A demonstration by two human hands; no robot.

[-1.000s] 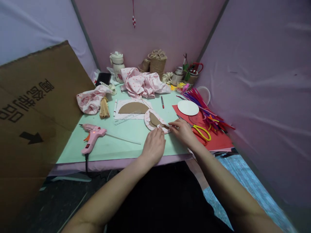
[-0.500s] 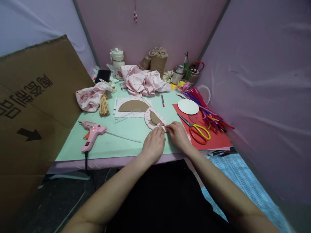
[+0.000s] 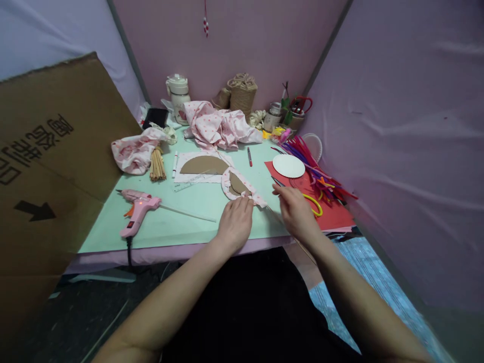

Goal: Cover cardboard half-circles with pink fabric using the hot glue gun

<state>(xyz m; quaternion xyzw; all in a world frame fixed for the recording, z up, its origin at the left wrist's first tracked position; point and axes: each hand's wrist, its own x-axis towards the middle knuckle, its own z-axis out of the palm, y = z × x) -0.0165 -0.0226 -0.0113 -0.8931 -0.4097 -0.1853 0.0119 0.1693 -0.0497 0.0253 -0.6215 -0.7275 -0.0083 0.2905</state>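
A half-round cardboard piece edged with pink dotted fabric (image 3: 226, 187) lies on the pale green table sheet. My left hand (image 3: 237, 218) is closed on its near edge, fingertips pressing the folded fabric. To the right, my right hand (image 3: 295, 208) is raised over the scissors (image 3: 314, 205), its fingers bent together; whether something small is between them is hidden. Thin sticks or cords run from the fabric's right tip under that hand. A larger cardboard half-circle (image 3: 204, 165) rests on dotted fabric behind, with a clear ruler (image 3: 191, 183) in front of it.
A pink glue gun (image 3: 139, 205) with a glue stick lies at the left, beside a big cardboard sheet (image 3: 56, 166). Crumpled fabric (image 3: 217, 126), a bottle (image 3: 178, 98) and twine (image 3: 242, 96) stand behind. Pipe cleaners (image 3: 313, 166), a white oval (image 3: 288, 166) and red sheets (image 3: 340, 218) are right.
My right hand has moved away from the fabric edge to the right, over the scissors. The fabric's right tip now shows. My left hand keeps its place on the piece. The view has shifted slightly.
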